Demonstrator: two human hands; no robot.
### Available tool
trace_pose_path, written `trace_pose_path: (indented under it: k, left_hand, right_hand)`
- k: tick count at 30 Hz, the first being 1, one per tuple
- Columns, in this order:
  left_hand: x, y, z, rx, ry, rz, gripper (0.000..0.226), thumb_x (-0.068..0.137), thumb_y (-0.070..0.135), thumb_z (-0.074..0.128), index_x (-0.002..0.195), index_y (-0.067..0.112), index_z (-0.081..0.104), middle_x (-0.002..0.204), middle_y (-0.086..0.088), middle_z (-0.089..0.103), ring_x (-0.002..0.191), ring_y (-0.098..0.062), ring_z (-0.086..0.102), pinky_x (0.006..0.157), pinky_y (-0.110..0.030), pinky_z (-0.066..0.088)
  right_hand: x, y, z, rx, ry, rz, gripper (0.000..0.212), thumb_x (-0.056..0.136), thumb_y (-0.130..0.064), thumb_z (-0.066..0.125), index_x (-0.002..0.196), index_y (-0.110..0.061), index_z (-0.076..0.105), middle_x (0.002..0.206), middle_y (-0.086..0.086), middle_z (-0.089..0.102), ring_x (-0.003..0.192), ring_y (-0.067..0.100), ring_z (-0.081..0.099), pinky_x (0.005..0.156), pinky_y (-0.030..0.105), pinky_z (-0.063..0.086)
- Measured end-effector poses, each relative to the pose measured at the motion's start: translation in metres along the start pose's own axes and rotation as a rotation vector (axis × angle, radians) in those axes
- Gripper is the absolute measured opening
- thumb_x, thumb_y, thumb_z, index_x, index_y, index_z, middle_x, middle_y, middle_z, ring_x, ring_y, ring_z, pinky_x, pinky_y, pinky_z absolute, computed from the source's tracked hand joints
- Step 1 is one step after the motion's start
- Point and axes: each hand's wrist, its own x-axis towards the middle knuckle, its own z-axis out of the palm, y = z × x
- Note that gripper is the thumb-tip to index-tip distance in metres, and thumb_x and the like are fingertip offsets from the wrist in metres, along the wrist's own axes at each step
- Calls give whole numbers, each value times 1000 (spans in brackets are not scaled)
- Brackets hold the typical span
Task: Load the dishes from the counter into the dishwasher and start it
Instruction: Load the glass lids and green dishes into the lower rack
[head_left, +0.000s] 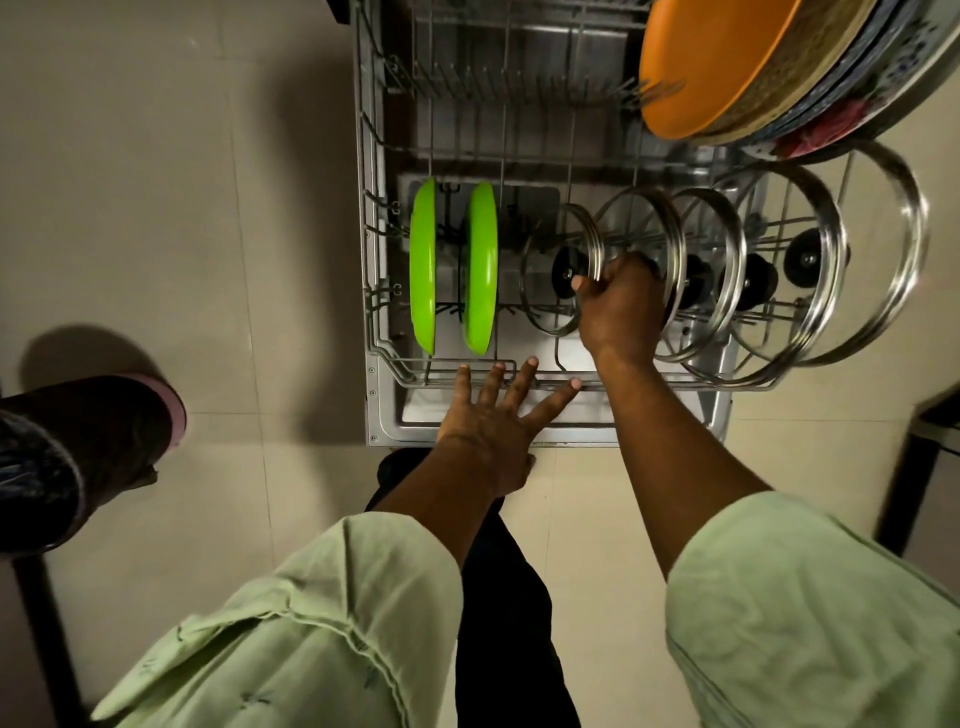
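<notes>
- Your right grip (618, 306) is closed on the steel rim of the small glass lid (543, 306), with the thumb hooked over the rim and the fingers curled behind it.
- That lid stands on edge in the lower rack (374, 312) of the dishwasher, its black knob (566, 267) just left of your thumb.
- To the right of the right grip, more glass lids (737, 260) stand on edge in a row, each wider than the one before. The nearest one's rim passes just behind your knuckles.
- Well to the left of the right grip, two green plates (423, 265) stand upright in the rack tines, side by side and apart from each other.
- Your left grip (493, 415) is open and holds nothing, fingers straight and spread. Its fingertips rest on the front wire rim of the rack, below and to the left of the right grip.
- Under the left grip lies the open dishwasher door (395, 421), which carries the pulled-out rack.
- Above and to the right of the right grip is a tilted stack of plates, with an orange plate (711, 67) facing you. You cannot tell what holds this stack.
- Far to the left of the left grip, a dark shoe (104, 441) with a pink sole sits on the tiled floor (156, 208).
</notes>
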Motion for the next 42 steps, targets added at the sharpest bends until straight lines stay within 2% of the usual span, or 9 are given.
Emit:
trace_pose_path:
  k: [6,11,17,23,28,33,36,39,42]
  left_hand:
    - [-1,0,-3,14,-3,-1,88,102,51,39,137,47,-42,157,-4,-35,149,-36,-20,117,-65,-5]
    - [-3,1,-4,27,13,-5,87,102,50,39,140,46,-39,158,-5,-34,149,-35,-19,118,-63,-6]
    - [-7,3,-6,53,59,-8,82,103,48,37,146,42,-32,160,-5,-30,150,-34,-16,118,-61,-6]
    - [-16,7,-15,39,83,-29,74,105,45,33,153,33,-22,161,-6,-26,151,-33,-15,120,-58,-4]
    - [-35,8,-16,9,240,-63,66,106,40,29,159,19,-5,165,-8,-15,152,-31,-12,122,-50,-4]
    - [-67,10,-17,13,377,-114,63,107,32,25,158,17,-9,164,-9,-16,151,-29,-15,121,-46,-9]
    - [-93,14,-24,16,448,-154,64,107,35,23,156,17,-14,163,-9,-21,150,-29,-20,120,-48,-13]
    - [-124,13,-38,49,532,-187,67,106,39,25,157,19,-14,163,-8,-22,149,-30,-22,120,-51,-14]
    - [-155,7,-49,79,600,-228,68,105,39,26,157,19,-12,164,-9,-19,150,-31,-19,120,-53,-13]
  right_hand:
    - [0,6,-3,83,-70,-17,23,91,-29,68,98,-7,67,97,8,71,91,22,66,72,25,41]
    - [-14,7,-10,75,5,-64,20,98,-22,57,101,-9,71,97,7,72,88,19,67,60,11,32]
    - [-39,14,-19,37,36,-69,19,99,-16,50,104,-11,68,96,8,71,82,17,63,61,16,35]
    - [-60,21,-19,-25,-26,-149,16,97,-14,53,101,-12,68,88,9,69,79,23,67,67,28,52]
    - [-78,25,-24,-28,-37,-146,15,96,-14,53,100,-13,67,90,11,69,83,29,66,69,30,49]
    - [-103,26,-43,-20,-16,-188,14,95,-11,54,102,-8,66,97,12,70,89,30,65,69,26,40]
    - [-121,22,-60,-66,-2,-258,19,96,-15,55,111,-7,63,107,12,67,98,29,61,76,29,40]
    - [-135,10,-80,-118,1,-358,28,96,-20,56,120,-6,59,116,14,64,107,31,58,89,38,46]
    - [-145,-11,-99,-135,-14,-447,38,95,-24,57,127,-3,56,128,17,59,122,34,53,104,45,43]
